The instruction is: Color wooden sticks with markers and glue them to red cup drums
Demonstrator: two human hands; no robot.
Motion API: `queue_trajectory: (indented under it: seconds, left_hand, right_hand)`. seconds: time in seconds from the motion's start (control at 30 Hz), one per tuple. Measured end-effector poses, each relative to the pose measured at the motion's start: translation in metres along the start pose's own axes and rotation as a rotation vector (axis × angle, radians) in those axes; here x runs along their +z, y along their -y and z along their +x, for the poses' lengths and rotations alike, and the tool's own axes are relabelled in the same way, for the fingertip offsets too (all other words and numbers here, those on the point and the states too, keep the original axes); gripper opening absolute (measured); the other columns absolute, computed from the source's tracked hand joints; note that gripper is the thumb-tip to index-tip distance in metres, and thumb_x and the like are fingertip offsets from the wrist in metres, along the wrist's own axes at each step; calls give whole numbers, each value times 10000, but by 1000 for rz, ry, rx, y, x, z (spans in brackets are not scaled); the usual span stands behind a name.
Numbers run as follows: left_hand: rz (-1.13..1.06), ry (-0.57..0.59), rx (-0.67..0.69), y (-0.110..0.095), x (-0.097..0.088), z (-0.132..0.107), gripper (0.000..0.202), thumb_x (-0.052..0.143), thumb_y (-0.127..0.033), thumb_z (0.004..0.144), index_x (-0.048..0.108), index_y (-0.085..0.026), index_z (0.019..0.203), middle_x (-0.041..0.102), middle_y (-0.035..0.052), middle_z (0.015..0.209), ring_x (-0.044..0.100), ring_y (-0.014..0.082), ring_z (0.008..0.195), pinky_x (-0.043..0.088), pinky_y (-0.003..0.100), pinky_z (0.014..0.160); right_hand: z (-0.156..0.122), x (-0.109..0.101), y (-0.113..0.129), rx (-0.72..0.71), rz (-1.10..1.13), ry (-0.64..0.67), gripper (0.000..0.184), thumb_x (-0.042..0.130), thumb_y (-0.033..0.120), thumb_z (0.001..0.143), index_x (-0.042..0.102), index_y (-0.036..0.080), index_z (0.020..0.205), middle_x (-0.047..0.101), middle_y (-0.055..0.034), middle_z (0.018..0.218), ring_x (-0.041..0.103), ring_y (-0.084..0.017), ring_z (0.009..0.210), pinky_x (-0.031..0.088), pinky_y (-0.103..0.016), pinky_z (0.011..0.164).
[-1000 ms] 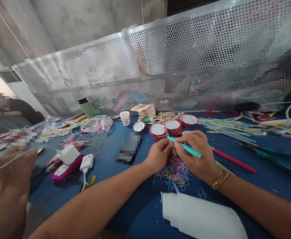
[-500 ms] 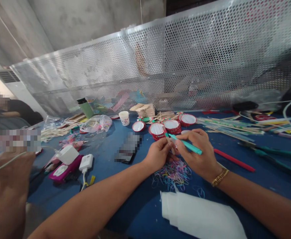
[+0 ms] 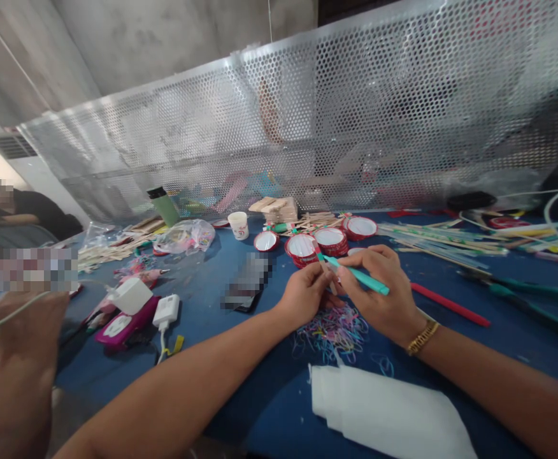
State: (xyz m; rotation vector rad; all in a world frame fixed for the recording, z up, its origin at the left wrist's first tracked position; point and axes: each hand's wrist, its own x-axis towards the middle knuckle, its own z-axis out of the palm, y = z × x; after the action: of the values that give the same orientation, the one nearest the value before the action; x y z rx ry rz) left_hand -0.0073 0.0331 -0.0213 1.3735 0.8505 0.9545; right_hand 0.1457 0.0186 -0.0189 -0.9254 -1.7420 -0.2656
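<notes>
My left hand (image 3: 302, 294) and my right hand (image 3: 379, 293) meet over a heap of thin coloured rubber bands (image 3: 331, 331) on the blue table (image 3: 241, 395). The right hand's fingers are closed round a teal stick (image 3: 358, 275) that points up and left. The left hand pinches the end of a small wooden stick piece (image 3: 321, 260) beside it, fingers pressed together. A gold bracelet (image 3: 422, 336) sits on my right wrist.
Red-rimmed round lids (image 3: 317, 243) lie just beyond my hands. A white folded sheet (image 3: 384, 414) is near me, a red stick (image 3: 448, 305) and green pliers (image 3: 522, 296) to the right, chargers (image 3: 164, 311) and a phone (image 3: 248, 284) to the left. Another person's hand (image 3: 25, 325) is at far left.
My hands have stayed over the rubber bands with only small shifts of the fingers. The view has drifted slightly.
</notes>
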Motion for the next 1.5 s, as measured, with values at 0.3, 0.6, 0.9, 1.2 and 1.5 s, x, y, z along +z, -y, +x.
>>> queue_trajectory:
  seconds: [0.3,0.6,0.9,1.2,1.5]
  left_hand:
    - [-11,-12,-3,1,0,1,361,641,-527,824,518,-188,810,624,-16,643,612,123,507,444,215,486]
    - [-8,-12,-3,1,0,1,383,651,-547,808,517,-189,800,623,-18,637,601,122,499,445,219,486]
    - [-10,-7,-4,2,-1,1,388,659,-554,796,524,-190,797,617,-19,648,611,125,512,450,221,489]
    - [-3,-5,17,4,-1,2,363,642,-529,818,519,-188,788,594,-30,605,589,117,489,462,222,488]
    - [-1,-25,18,1,0,1,381,645,-532,813,499,-187,743,577,-35,615,584,112,482,456,223,476]
  right_hand:
    - [0,0,1,21,-3,16,77,575,288,893,623,229,891,711,-6,799,639,-185,745,400,-443,919]
    - [0,-1,2,22,-8,23,83,570,284,894,629,226,893,703,-3,785,633,-182,746,395,-433,921]
    - [1,-1,1,14,-9,25,75,576,278,890,629,226,882,700,5,766,647,-187,755,397,-442,921]
    - [0,-2,2,-18,14,33,55,580,261,885,628,236,893,693,9,765,647,-194,777,389,-447,952]
    - [-1,-2,4,-42,21,53,51,574,247,888,623,232,889,682,16,770,629,-173,751,377,-435,957]
